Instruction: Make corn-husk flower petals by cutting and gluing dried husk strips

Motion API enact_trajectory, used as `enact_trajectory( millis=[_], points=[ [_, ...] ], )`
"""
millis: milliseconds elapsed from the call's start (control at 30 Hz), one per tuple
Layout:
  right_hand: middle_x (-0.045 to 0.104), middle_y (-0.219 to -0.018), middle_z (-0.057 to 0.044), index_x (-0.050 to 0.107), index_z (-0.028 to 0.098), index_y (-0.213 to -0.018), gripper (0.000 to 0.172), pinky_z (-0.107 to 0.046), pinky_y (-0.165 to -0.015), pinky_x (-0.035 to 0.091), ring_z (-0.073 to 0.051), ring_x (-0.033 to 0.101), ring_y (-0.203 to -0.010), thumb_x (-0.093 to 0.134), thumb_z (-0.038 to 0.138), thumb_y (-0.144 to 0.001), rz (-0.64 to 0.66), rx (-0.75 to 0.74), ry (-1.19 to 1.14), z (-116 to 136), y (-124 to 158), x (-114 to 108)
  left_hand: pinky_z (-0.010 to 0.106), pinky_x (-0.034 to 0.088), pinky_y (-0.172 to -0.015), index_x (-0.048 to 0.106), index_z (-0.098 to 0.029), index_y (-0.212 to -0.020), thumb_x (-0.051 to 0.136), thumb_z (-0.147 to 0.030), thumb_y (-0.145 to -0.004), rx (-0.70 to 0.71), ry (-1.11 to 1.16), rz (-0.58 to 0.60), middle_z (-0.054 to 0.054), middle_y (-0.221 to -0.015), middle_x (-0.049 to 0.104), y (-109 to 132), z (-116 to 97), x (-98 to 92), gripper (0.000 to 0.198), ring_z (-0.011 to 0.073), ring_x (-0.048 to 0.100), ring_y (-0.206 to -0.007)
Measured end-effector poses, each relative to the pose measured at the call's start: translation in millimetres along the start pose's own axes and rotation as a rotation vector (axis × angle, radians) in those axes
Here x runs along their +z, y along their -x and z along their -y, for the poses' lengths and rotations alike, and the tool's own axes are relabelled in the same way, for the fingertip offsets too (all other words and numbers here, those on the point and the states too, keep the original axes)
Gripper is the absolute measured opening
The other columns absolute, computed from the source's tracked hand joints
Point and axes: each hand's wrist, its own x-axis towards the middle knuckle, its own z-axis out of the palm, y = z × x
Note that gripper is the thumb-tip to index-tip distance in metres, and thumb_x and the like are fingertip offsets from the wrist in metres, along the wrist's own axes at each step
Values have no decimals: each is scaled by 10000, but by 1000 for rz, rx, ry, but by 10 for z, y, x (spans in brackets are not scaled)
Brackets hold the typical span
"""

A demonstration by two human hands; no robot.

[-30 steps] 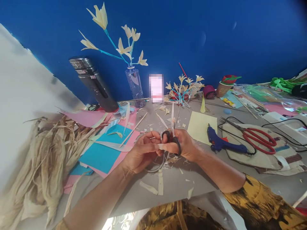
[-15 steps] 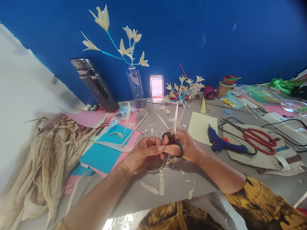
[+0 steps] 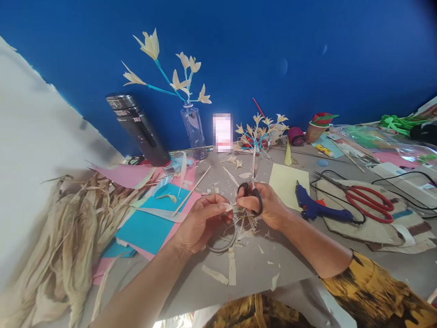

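Over the middle of the table, my left hand (image 3: 203, 221) pinches a small pale piece of corn husk (image 3: 228, 207) between thumb and fingers. A short distance to the right, my right hand (image 3: 271, 209) holds black-handled scissors (image 3: 259, 205), with its fingers in the loops and the blades pointing away from me. The blades stand clear of the husk piece. Beneath the hands lie husk scraps (image 3: 232, 269) and a thin curved grey loop (image 3: 221, 249), partly hidden by my left hand.
On the left are dried husks (image 3: 61, 246), blue sheets (image 3: 145, 230) and a dark flask (image 3: 143, 132). Husk flowers stand in a clear bottle (image 3: 194, 132) behind, near a lit phone (image 3: 223, 132). To the right are a blue glue gun (image 3: 321, 207) and red-handled scissors (image 3: 370, 202).
My hands have moved apart from touching, and the husk piece now shows in my left fingers. The scissors have shifted slightly right. The whole view has tilted up a little.
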Motion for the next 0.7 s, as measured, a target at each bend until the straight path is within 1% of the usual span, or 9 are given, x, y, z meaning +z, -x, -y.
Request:
enact_trajectory(
  millis=[33, 100, 167, 233, 333, 533, 700],
  points=[
    [611, -657, 19, 652, 157, -744, 312, -227, -529, 330, -98, 469, -566, 788, 436, -712, 55, -2, 37, 14, 2, -14, 275, 474, -666, 645, -148, -668, 760, -224, -726, 18, 10, -5, 40, -696, 634, -1, -10, -8, 150, 146, 585, -673],
    [630, -666, -8, 676, 141, -739, 425, -234, -525, 311, -106, 468, -570, 721, 563, -766, 233, 4, 124, 39, 16, -34, 275, 485, -676, 644, -147, -668, 752, -199, -729, 51, 32, -23, 36, -709, 635, -1, -34, -26, 135, 144, 592, -681],
    [650, -683, -34, 688, 128, -737, 542, -239, -533, 309, -114, 481, -579, 656, 667, -788, 398, 28, 204, 53, 36, -42, 269, 490, -680, 625, -153, -663, 749, -177, -733, 84, 61, -47, 25, -713, 636, 2, -60, -45, 145, 134, 598, -669],
    [648, -662, -44, 685, 122, -720, 618, -241, -530, 302, -116, 475, -567, 620, 734, -780, 492, 65, 263, 59, 53, -38, 255, 486, -664, 598, -158, -660, 759, -159, -724, 107, 80, -73, 10, -707, 635, 7, -83, -60, 173, 123, 603, -646],
    [625, -602, -41, 665, 124, -680, 665, -240, -511, 280, -112, 447, -534, 601, 781, -757, 543, 115, 300, 71, 64, -26, 238, 477, -632, 580, -164, -692, 786, -152, -693, 138, 64, -126, -7, -679, 631, 9, -107, -72, 207, 113, 602, -610],
    [596, -566, -34, 622, 138, -622, 688, -238, -499, 274, -109, 423, -519, 578, 814, -740, 557, 133, 339, 103, 64, -26, 230, 469, -610, 559, -181, -790, 807, -149, -651, 218, 20, -202, -36, -674, 611, 2, -113, -58, 286, 103, 589, -597],
    [621, -585, -46, 623, 126, -621, 674, -225, -508, 302, -110, 468, -532, 619, 791, -728, 560, 152, 318, 71, 57, -33, 240, 472, -625, 539, -195, -899, 780, -153, -657, 266, -72, -258, -49, -657, 601, 12, -125, -33, 345, 111, 590, -607]
  ],
)
